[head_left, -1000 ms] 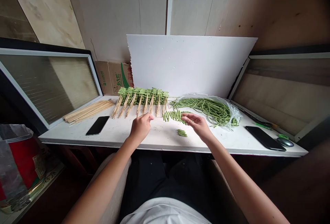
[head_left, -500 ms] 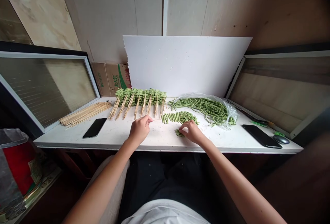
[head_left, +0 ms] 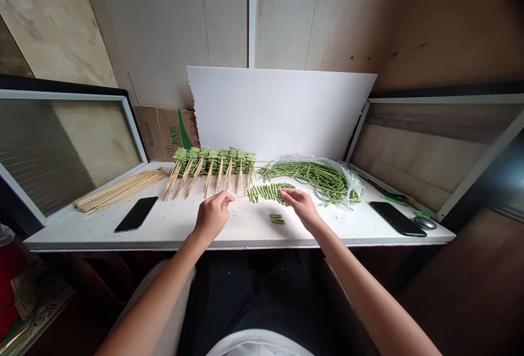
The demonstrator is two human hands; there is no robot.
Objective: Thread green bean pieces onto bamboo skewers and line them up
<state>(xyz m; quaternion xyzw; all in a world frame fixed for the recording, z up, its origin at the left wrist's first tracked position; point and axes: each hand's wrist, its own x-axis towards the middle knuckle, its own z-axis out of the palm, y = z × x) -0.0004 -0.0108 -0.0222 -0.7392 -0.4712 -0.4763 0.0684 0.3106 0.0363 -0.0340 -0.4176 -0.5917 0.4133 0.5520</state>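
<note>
My left hand (head_left: 213,215) is shut on a thin bamboo skewer (head_left: 240,197) that runs right toward a row of folded green long beans (head_left: 266,193). The beans appear threaded on it, though the exact join is too small to tell. My right hand (head_left: 301,206) pinches the far end of that bean row. Just below it, a short bunch of cut beans (head_left: 277,219) lies on the white table (head_left: 245,233). Behind my hands stands a long line of finished bean skewers (head_left: 210,162), their bare sticks pointing toward me.
A plastic bag of long beans (head_left: 323,181) lies to the right. A bundle of bamboo skewers (head_left: 120,189) and a phone (head_left: 136,214) are on the left; another phone (head_left: 398,218) and scissors (head_left: 393,197) are on the right. A white foam board (head_left: 278,113) stands behind.
My right hand has risen from the small bunch near the table to the far end of the bean row. The row now looks shorter and tighter on the skewer. The view has shifted slightly.
</note>
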